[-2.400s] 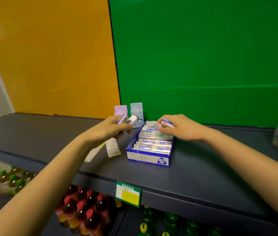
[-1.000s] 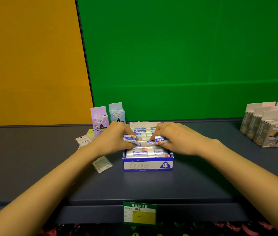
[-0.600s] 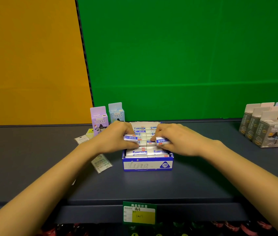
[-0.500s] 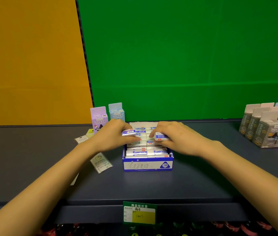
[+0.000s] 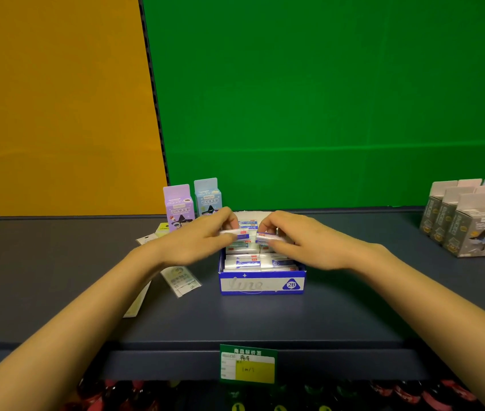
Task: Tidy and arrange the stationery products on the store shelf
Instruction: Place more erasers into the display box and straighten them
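A blue and white display box [image 5: 262, 284] marked 2B stands mid-shelf, filled with rows of wrapped erasers [image 5: 242, 264]. My left hand [image 5: 196, 243] hovers over the box's left rear part, pinching one eraser [image 5: 232, 232] held level. My right hand [image 5: 297, 243] is over the right rear part, pinching another eraser [image 5: 268, 238]. Both held erasers sit just above the rows, their inner ends close together. My hands hide the rows under them.
A purple carton [image 5: 177, 207] and a light blue carton [image 5: 208, 197] stand behind my left hand. Flat packets [image 5: 181, 280] lie left of the box. Grey and pink cartons [image 5: 469, 225] stand at far right. A price tag [image 5: 248, 364] hangs on the shelf edge [image 5: 146, 361].
The view swung from the left side to square in front of the box. Both hands, each holding an eraser, have lifted slightly and moved toward the box's rear rows.
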The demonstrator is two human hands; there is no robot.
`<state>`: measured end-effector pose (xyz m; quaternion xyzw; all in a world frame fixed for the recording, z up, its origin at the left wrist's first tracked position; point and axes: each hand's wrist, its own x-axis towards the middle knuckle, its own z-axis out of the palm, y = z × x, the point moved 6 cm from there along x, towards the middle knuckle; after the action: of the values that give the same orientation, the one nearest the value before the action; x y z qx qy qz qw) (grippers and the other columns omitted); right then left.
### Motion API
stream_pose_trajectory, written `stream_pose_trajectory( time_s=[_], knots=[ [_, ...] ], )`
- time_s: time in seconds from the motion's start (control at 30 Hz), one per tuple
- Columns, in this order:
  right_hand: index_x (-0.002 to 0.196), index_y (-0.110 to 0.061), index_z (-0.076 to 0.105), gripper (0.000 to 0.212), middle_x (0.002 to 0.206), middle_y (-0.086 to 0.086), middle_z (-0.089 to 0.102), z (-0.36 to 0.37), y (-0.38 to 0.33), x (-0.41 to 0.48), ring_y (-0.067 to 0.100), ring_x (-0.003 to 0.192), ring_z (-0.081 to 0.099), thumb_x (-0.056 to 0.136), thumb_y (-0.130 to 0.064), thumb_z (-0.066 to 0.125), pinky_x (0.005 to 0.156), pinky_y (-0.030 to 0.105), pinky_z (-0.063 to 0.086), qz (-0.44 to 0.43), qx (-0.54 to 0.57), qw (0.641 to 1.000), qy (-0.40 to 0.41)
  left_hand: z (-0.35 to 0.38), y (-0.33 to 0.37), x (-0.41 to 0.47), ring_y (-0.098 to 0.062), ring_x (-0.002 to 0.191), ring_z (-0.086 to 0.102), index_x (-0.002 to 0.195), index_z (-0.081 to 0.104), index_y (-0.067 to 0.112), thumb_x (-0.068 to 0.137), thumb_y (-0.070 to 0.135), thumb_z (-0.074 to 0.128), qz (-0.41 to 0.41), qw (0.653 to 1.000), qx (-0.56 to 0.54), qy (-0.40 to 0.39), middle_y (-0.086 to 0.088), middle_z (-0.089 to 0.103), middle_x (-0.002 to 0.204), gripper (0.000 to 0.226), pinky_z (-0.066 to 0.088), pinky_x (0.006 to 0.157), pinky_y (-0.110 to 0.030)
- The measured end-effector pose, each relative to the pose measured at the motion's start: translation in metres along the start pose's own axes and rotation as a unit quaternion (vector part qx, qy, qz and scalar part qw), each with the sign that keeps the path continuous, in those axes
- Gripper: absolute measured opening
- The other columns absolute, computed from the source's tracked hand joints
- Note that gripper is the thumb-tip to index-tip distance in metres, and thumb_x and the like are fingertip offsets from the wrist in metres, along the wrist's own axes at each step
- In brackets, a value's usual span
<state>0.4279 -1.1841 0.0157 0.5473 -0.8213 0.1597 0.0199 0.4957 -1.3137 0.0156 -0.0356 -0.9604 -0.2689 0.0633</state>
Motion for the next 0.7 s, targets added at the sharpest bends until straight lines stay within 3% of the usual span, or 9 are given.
stream_pose_trajectory(
  time_s=[0.1,0.33,0.53,0.7],
  knots=[
    [0.122,-0.021,0.049,0.033,0.121,-0.005,0.058,-0.001,0.0046,-0.0032,0.004,0.095,0.048,0.091,-0.033,0.053,0.081,0.02,0.038,0.0,-0.033,0.999,-0.005,-0.0007,0.0026,-0.0013,-0.002,0.088,0.053,0.105,0.052,0.019,0.092,0.023,0.05,0.033,0.999,0.018,0.016,0.014,0.055,0.098,0.014,0.044,0.071,-0.012],
    [0.111,-0.024,0.064,0.028,0.112,-0.006,0.062,-0.0039,0.0075,-0.0065,0.003,0.084,0.047,0.084,-0.032,0.063,0.075,0.021,0.038,0.006,-0.069,0.997,0.025,0.002,0.0076,-0.0021,-0.016,0.093,0.058,0.103,0.069,0.019,0.082,0.028,0.065,0.037,0.994,0.062,0.08,0.006,0.067,0.1,0.024,0.051,0.08,-0.04],
    [0.107,-0.026,0.066,0.027,0.113,-0.007,0.064,-0.0061,0.0041,-0.0082,0.014,0.102,0.057,0.083,-0.036,0.063,0.079,0.028,0.042,0.037,-0.113,0.991,0.056,0.0057,0.0017,-0.001,-0.012,0.095,0.057,0.1,0.073,0.02,0.078,0.032,0.069,0.038,0.989,0.087,0.111,0.004,0.069,0.104,0.025,0.052,0.079,-0.041],
    [0.11,-0.029,0.067,0.028,0.114,-0.008,0.064,-0.0061,0.0037,-0.0087,0.015,0.101,0.058,0.085,-0.037,0.058,0.075,0.027,0.04,0.031,-0.128,0.99,0.048,0.0064,0.0036,-0.0027,-0.014,0.089,0.06,0.101,0.073,0.02,0.078,0.031,0.07,0.043,0.986,0.115,0.116,0.001,0.07,0.098,0.025,0.052,0.076,-0.042]
  ],
)
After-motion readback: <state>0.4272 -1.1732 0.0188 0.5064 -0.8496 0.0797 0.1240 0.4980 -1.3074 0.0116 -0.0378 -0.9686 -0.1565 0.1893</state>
